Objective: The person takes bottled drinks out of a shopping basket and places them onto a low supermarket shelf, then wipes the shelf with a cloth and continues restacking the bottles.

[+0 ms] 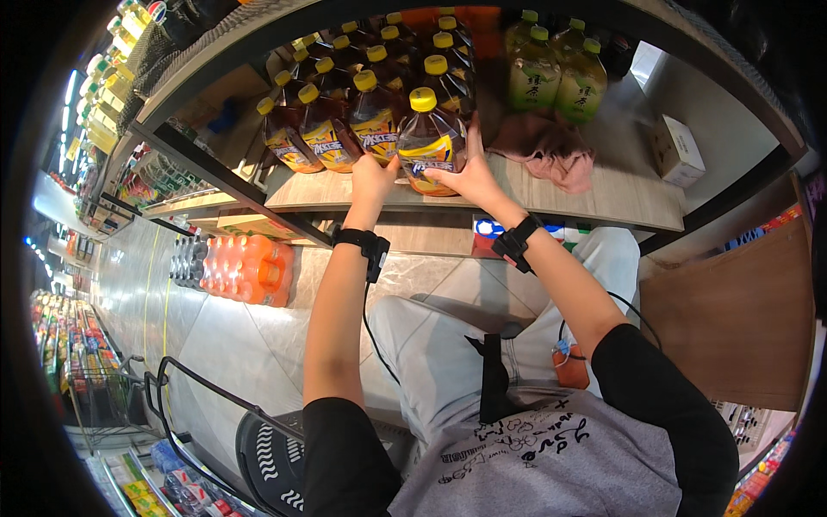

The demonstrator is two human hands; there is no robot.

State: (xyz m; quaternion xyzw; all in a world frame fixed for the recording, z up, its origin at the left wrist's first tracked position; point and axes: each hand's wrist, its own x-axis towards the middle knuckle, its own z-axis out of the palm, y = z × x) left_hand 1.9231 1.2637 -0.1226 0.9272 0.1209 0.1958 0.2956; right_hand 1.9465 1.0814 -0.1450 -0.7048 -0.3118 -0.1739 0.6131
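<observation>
A large bottle of dark tea (424, 142) with a yellow cap and a yellow label stands at the front of the wooden shelf (336, 191). My right hand (472, 175) grips its right side, the thumb across the front and the fingers partly behind. Close to its lower left side is my left hand (373, 178), in front of the neighbouring bottle (372, 125); most of its fingers are hidden. Several like bottles (325, 133) stand in rows to the left and behind.
Green tea bottles (556, 82) stand farther right, behind a crumpled pink cloth (547, 151). A small white box (678, 151) is at the shelf's right end. Shrink-wrapped orange drinks (248, 269) sit on the floor at left, near a black-framed cart (202, 388). Brown cardboard (732, 314) is at right.
</observation>
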